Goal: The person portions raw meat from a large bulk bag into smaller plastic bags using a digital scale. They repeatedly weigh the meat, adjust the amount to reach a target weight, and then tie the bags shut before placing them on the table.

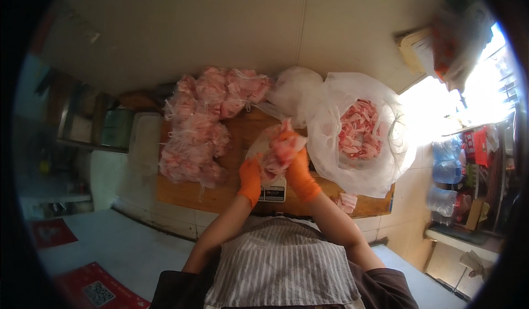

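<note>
Both of my hands wear orange gloves and meet over a wooden table (239, 133). My right hand (302, 176) grips a bunch of sliced raw meat (283, 152), blurred by motion. Around that meat is a thin clear plastic bag (258, 143), and my left hand (250, 178) pinches its near left edge. Below the hands shows the front of a digital scale (273, 194), its platform mostly hidden. To the right, a large white plastic sack (326, 152) stands with its mouth spread, holding loose meat slices (359, 131). Filled bags of meat (194, 127) are heaped at the left.
A bundle of white plastic (295, 88) leans by the wall behind the table. Stray meat slices (348, 202) lie near the front right edge. Shelves with blue-wrapped goods (447, 160) stand at the far right. A white counter (136, 243) with red printed sheets is behind me, left.
</note>
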The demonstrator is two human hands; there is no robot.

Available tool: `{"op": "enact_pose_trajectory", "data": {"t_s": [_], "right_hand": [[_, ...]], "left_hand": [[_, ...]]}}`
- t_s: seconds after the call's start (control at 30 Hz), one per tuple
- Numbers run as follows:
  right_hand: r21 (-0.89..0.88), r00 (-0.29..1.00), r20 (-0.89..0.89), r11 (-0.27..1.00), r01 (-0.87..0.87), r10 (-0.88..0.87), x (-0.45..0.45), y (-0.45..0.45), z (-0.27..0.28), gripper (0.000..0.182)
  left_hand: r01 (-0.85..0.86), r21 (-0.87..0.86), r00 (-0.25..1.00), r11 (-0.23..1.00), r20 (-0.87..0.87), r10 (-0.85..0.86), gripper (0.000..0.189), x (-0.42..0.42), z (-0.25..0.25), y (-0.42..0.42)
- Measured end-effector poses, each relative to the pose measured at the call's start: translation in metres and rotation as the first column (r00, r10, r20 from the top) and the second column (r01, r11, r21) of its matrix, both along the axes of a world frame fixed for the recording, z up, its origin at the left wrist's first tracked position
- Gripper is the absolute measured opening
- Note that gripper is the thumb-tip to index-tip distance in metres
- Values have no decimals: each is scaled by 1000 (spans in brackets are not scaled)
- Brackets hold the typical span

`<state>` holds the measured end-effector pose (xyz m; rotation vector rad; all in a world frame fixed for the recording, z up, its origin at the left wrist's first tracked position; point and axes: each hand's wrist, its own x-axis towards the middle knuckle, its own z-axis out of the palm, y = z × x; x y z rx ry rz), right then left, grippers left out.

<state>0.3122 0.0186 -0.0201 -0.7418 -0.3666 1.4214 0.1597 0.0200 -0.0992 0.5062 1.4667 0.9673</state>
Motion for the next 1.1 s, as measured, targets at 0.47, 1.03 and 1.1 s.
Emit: {"op": "enact_pose_trajectory", "data": {"t_s": [0.47, 1.03, 1.1], "right_hand": [[-584, 995, 100, 810, 52, 8, -15, 25, -97, 16], [-309, -2, 950, 939, -153, 313, 12, -29, 9, 36], [-182, 294, 935, 979, -86, 200, 21, -40, 32, 29]], "left_hand": [[671, 293, 643, 681, -688, -337, 34, -18, 88, -6], [185, 67, 983, 981, -20, -184, 43, -48, 55, 0], [235, 147, 970, 961, -94, -223, 46, -63, 48, -5]]}}
